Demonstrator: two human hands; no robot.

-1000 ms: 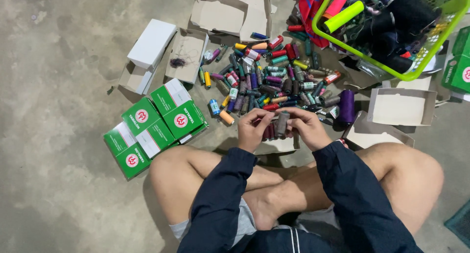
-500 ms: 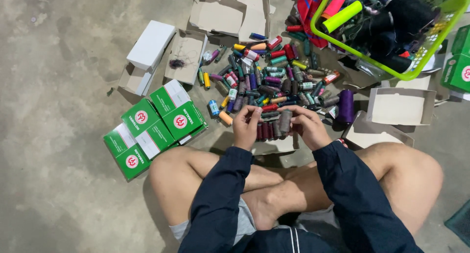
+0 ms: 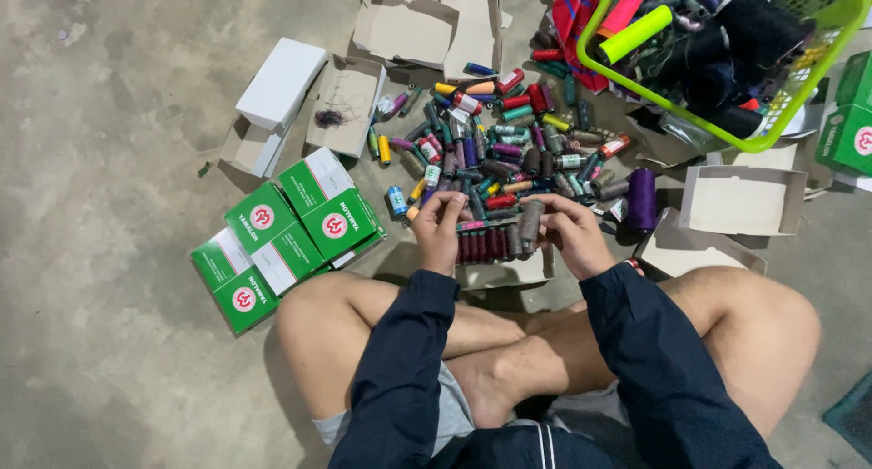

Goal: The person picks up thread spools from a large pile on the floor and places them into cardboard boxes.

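I sit cross-legged on a concrete floor in dark blue sleeves. Between my hands lies a small open cardboard box [image 3: 520,275] holding a row of dark red thread spools [image 3: 480,245]. My right hand [image 3: 574,236] grips a grey-brown spool [image 3: 530,220] at the right end of that row. With bent fingers, my left hand [image 3: 440,230] rests on the row's left end; whether it grips a spool cannot be told. Just beyond the box spreads a pile of many-coloured small spools [image 3: 509,151].
Stacked green-and-white boxes [image 3: 291,228] lie to the left, with a white box [image 3: 282,83] and opened cardboard boxes [image 3: 427,24] behind. A lime basket [image 3: 727,140] of large cones sits far right. A purple cone [image 3: 642,199] and flat open boxes [image 3: 740,198] lie near my right knee.
My hands have come down from holding spools together above the box. The row of dark red spools now shows in the box, and my hands sit at its two ends.
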